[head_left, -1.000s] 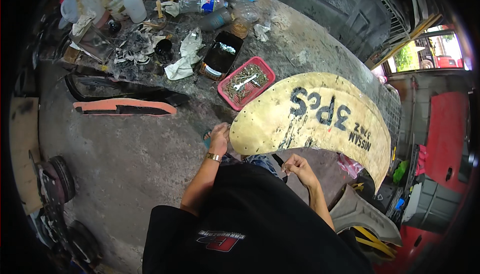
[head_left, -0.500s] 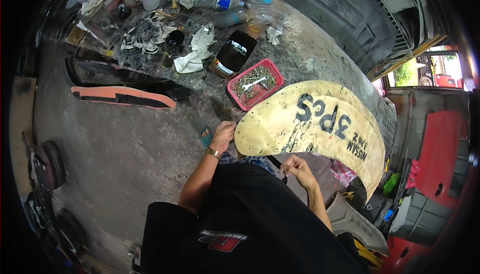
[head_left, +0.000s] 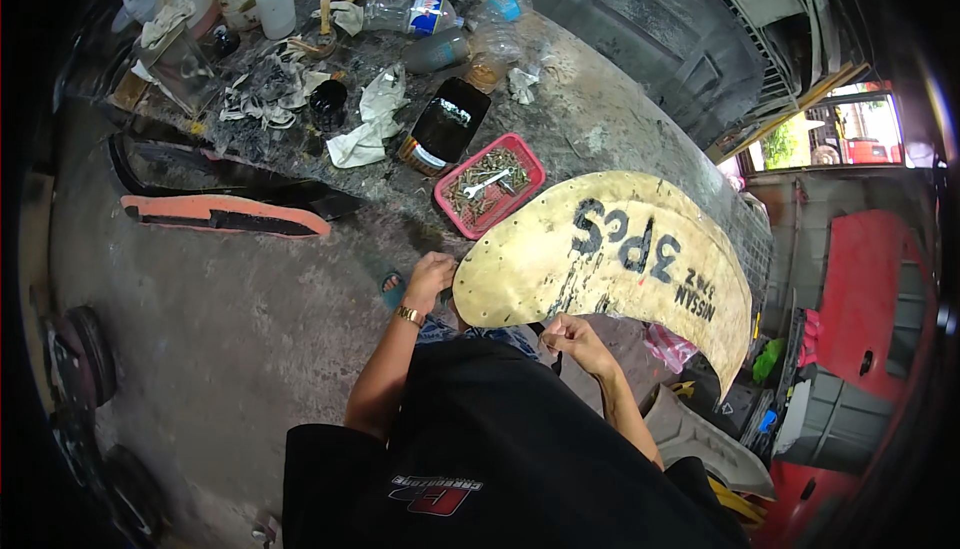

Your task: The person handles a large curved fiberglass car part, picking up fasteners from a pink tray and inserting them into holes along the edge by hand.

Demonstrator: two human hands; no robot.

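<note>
A curved yellow-tan panel (head_left: pixel 520 269) with black painted lettering and small holes along its rim lies over the near edge of the worktable. My left hand (head_left: pixel 431 280), a watch on its wrist, is closed at the panel's rounded left end, fingertips on the rim. Just below the panel's near edge, my right hand (head_left: pixel 575 339) is closed in a pinch. Something small and dark shows at its fingertips, too small to name. A pink plastic basket (head_left: pixel 447 211) beyond the panel holds many small bolts or screws, with a wrench (head_left: pixel 486 185) on top.
On the grey worktable (head_left: pixel 590 89) are a cut-open container of dark liquid (head_left: pixel 452 121), crumpled paper (head_left: pixel 365 134), plastic bottles (head_left: pixel 400 15) and a brush (head_left: pixel 325 24). An orange-edged black part (head_left: pixel 225 215) lies to the left. Red vehicle panels (head_left: pixel 870 299) stand at right.
The whole view has shifted slightly, so the table and panel sit a little further left. Both hands keep nearly the same places beside the panel.
</note>
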